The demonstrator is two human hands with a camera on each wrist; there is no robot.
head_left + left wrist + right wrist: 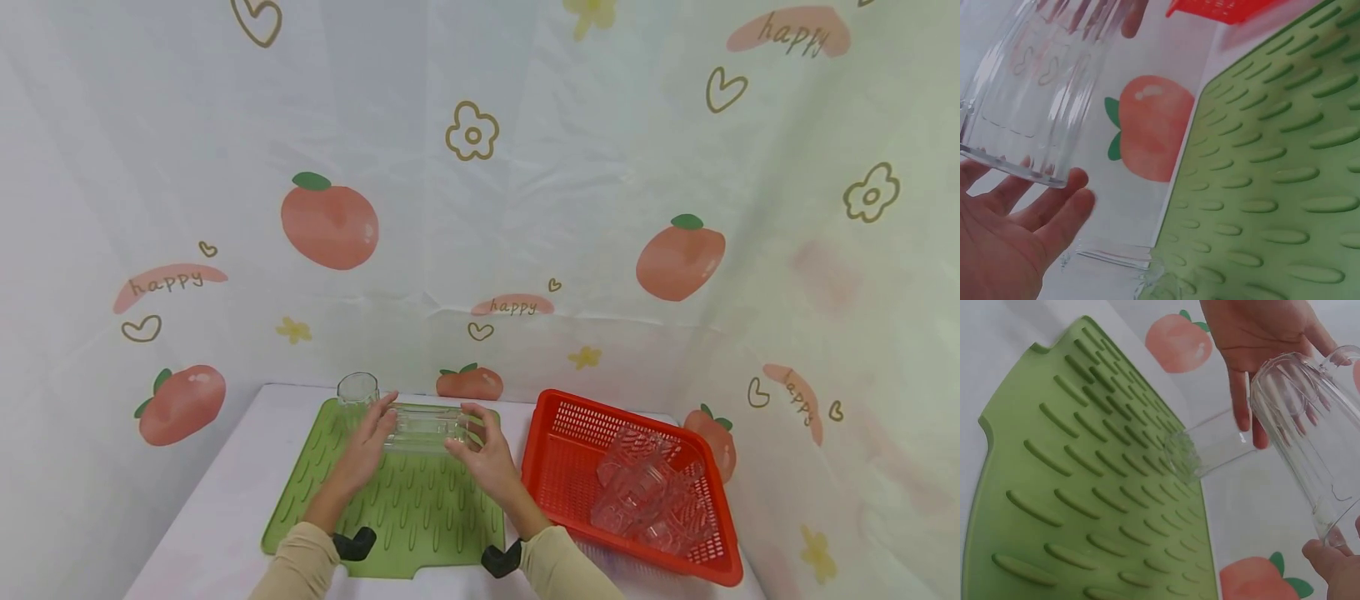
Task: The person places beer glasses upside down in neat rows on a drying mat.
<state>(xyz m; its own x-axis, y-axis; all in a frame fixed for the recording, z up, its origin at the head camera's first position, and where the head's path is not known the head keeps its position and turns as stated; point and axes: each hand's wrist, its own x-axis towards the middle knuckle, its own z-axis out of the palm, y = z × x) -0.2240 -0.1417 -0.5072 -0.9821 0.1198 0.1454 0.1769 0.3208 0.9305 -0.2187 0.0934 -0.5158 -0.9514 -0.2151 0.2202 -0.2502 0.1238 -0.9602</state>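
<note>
A clear glass mug [423, 427] lies level in the air above a green drying mat [420, 500], held between both hands. Its handle [1341, 357] shows in the right wrist view. My left hand [369, 442] touches the mug's left end with fingers extended, and the left wrist view shows those fingertips [1082, 187] by its edge. At the other end, my right hand [487, 458] grips the mug between thumb and fingers. Another clear glass [358, 398] stands upright on the mat's back left corner.
To the right sits a red plastic basket [555, 475] with several clear glass mugs [637, 492] piled inside. The mat has raised ridges and lies on a white table [202, 508]. A white curtain [525, 208] printed with fruit hangs behind and along the sides.
</note>
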